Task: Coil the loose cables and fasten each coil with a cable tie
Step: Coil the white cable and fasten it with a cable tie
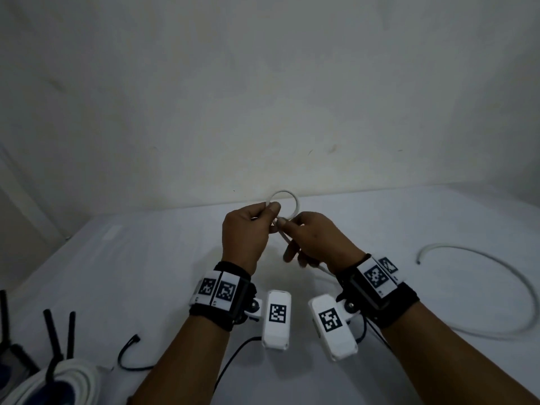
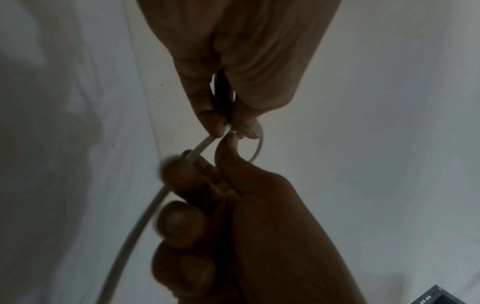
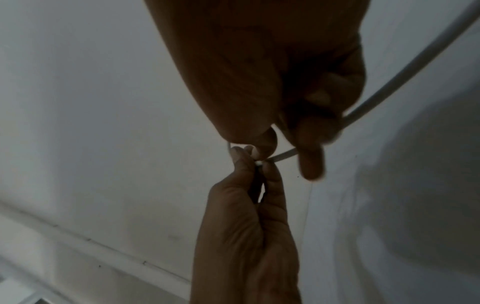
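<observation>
Nearest the head camera, two bare forearms reach forward over a white table (image 1: pixel 146 258), each wrist strapped with a black band carrying white tagged camera blocks. Both hands meet above the table's middle, holding one white cable (image 1: pixel 293 204). At its near end the cable is bent into a single small loop that stands just beyond the fingertips. The left hand (image 1: pixel 244 233) pinches the loop's left side between thumb and forefinger, thumb on top. The right hand (image 1: pixel 315 241) pinches the cable where the loop crosses itself, touching the left thumb tip; its other fingers curl round the length that runs back under the palm. From there the cable trails off to the right in one wide arc (image 1: pixel 496 287) lying flat on the table, well apart from the hands. At the near left edge sits one coiled white cable bundle (image 1: pixel 67 381) with a black cable tie (image 1: pixel 54 340) standing up from it; two more black strips rise beside it. One thin black lead (image 1: pixel 128 355) curves across the table near the left forearm.
</observation>
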